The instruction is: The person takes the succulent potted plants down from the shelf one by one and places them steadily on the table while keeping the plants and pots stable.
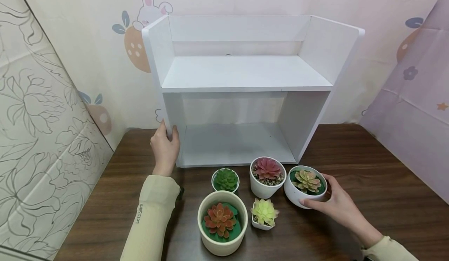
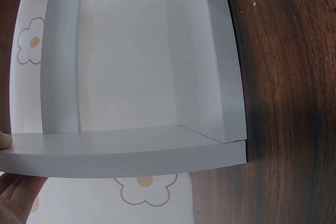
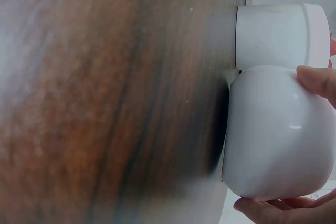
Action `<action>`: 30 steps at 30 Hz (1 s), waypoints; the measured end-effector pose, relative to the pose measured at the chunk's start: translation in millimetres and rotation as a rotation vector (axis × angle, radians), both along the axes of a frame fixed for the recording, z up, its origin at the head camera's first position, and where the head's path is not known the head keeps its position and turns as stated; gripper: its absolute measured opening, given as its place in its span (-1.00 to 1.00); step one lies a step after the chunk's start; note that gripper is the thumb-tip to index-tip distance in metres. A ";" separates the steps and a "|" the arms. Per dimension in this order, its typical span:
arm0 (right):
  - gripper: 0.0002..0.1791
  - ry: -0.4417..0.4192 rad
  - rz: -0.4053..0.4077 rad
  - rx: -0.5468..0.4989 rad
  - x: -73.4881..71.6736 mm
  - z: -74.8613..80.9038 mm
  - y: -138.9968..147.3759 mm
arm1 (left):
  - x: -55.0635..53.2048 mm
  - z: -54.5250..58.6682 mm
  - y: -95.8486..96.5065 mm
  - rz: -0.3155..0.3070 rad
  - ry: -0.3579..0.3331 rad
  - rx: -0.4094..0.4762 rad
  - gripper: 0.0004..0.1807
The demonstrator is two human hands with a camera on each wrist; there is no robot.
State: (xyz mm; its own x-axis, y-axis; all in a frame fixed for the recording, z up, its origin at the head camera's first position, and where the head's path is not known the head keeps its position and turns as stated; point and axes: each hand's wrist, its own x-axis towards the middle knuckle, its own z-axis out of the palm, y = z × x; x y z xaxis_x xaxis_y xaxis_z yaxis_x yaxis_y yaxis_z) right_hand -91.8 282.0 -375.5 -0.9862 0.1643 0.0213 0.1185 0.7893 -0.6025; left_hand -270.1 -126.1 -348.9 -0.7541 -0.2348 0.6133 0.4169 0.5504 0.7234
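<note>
My left hand (image 1: 165, 148) grips the front edge of the left side panel of a white two-tier shelf (image 1: 245, 90), thumb on the inner side and fingers outside. In the left wrist view that panel (image 2: 126, 162) runs across the lower part, fingers at the far left. My right hand (image 1: 338, 203) holds a rounded white pot with a peach-and-green succulent (image 1: 307, 181), thumb at the front and fingers round the right side. Seen from the right wrist, the rounded pot (image 3: 281, 135) is beside another white pot (image 3: 270, 38); whether its base touches the table cannot be told.
On the dark wooden table (image 1: 101, 214), before the shelf, stand a pink succulent (image 1: 268, 169) in a white pot, a small green succulent (image 1: 226, 180), a red succulent (image 1: 220, 220) in a cream pot and a yellow-green succulent (image 1: 264, 212). Printed cloth (image 1: 403, 109) hangs behind and beside.
</note>
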 end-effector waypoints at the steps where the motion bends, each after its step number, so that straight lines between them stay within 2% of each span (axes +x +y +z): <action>1: 0.09 0.004 0.000 0.001 0.2 -0.4 0.1 | -0.1 0.0 0.1 -0.001 0.000 0.000 -0.71; 30: 0.08 0.011 -0.003 -0.036 4.2 -6.7 3.0 | 0.5 0.3 0.5 -0.007 -0.021 0.021 -0.68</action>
